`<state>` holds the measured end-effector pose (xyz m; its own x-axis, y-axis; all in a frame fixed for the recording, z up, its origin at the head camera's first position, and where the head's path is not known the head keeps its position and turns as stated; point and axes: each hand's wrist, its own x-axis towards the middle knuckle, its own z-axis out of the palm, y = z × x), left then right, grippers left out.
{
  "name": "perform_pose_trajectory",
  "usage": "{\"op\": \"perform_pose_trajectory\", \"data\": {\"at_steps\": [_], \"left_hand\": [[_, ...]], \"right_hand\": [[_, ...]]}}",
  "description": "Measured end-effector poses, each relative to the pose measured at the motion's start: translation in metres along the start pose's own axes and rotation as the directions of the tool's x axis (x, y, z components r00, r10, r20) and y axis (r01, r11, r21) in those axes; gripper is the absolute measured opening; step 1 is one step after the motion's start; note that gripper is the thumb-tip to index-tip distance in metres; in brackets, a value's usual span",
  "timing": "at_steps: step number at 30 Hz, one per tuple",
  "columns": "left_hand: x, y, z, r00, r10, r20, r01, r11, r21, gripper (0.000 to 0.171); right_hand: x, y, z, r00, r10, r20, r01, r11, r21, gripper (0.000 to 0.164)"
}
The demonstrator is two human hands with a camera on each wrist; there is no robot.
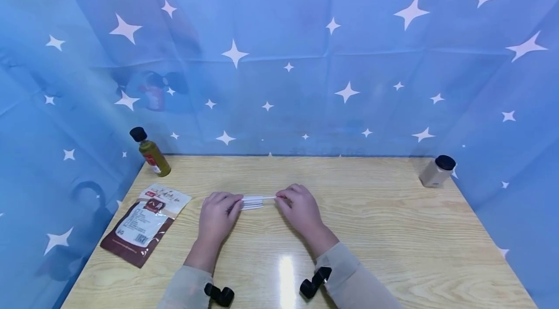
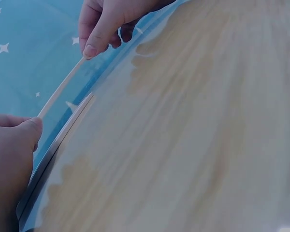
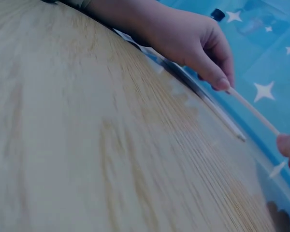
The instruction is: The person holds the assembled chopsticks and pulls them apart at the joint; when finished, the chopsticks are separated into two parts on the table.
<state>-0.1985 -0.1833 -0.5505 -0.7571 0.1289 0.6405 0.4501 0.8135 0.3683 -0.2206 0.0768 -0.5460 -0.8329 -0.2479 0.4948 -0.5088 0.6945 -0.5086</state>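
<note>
A thin white stick (image 1: 269, 198) runs between my two hands, held at both ends. My left hand (image 1: 217, 212) pinches its left end between thumb and fingers, and my right hand (image 1: 300, 208) pinches the right end. In the left wrist view the stick (image 2: 63, 87) shows as a straight, pale rod raised over the table. Several similar white sticks (image 1: 252, 205) lie side by side on the tabletop, just below the held one and beside my left fingers. The right wrist view shows these lying sticks (image 3: 222, 113) from the side; my left hand covers part of them in the head view.
A brown and white food pouch (image 1: 144, 224) lies on the wooden table (image 1: 393, 231), left of my left hand. Behind it stands a black-capped bottle (image 1: 155, 156) with yellow-green contents. A small black-lidded jar (image 1: 436, 173) stands at the far right corner. Blue star-patterned cloth (image 1: 297, 100) hangs around the table.
</note>
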Motion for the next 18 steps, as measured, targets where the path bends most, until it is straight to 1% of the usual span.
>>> {"op": "perform_pose_trajectory", "data": {"at_steps": [5,11,18], "left_hand": [[0.004,0.009,0.010,1.000,0.013,0.006,-0.013,1.000,-0.017,0.014],[0.008,0.019,0.021,0.999,0.033,-0.004,-0.033,0.999,-0.035,0.014],[0.015,0.032,0.029,0.998,0.027,0.050,-0.025,0.999,-0.040,0.014]], "right_hand": [[-0.004,0.008,-0.011,0.999,0.041,0.007,-0.040,0.999,-0.005,0.007],[-0.009,0.016,-0.022,0.999,0.044,-0.010,-0.044,0.999,-0.001,0.007],[-0.014,0.027,-0.037,0.998,0.052,-0.035,-0.052,0.999,-0.009,0.007]]}}
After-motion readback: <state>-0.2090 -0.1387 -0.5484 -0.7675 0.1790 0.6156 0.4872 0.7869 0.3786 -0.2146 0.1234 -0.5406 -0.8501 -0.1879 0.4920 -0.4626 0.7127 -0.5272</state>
